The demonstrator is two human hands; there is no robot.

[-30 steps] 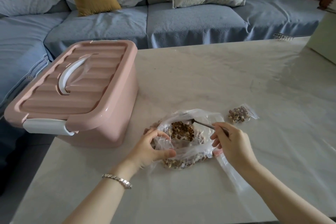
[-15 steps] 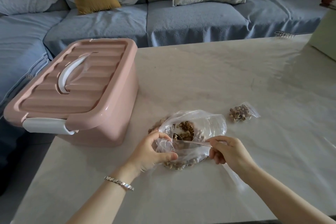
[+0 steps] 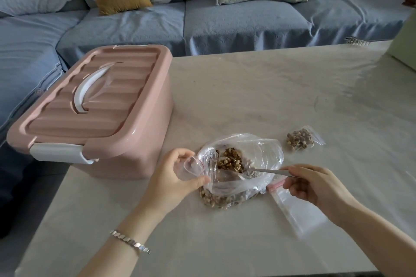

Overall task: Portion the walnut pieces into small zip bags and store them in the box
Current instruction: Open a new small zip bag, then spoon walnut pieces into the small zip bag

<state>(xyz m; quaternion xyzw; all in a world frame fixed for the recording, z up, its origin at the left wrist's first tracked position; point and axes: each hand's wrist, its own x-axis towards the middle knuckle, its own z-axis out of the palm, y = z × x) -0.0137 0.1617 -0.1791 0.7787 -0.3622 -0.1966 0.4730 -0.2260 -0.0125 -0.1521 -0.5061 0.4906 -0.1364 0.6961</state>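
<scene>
Near centre on the bench (image 3: 247, 87), the right hand (image 3: 315, 186) is gripping a spoon (image 3: 265, 171) in the walnut bag (image 3: 231, 162), the left hand (image 3: 177, 173) pinching a small zip bag (image 3: 191, 167); one filled bag (image 3: 300, 138) is lying far right, nothing boxed, the pink box (image 3: 101, 108) sitting lidded left.

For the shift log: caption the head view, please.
Right hand holds a spoon in the large bag of walnut pieces; left hand holds a small zip bag.

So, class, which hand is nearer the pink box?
Left. The left hand, pinching a small bag, is beside the pink box; the right hand, holding the spoon, is beyond the walnut bag.
</scene>
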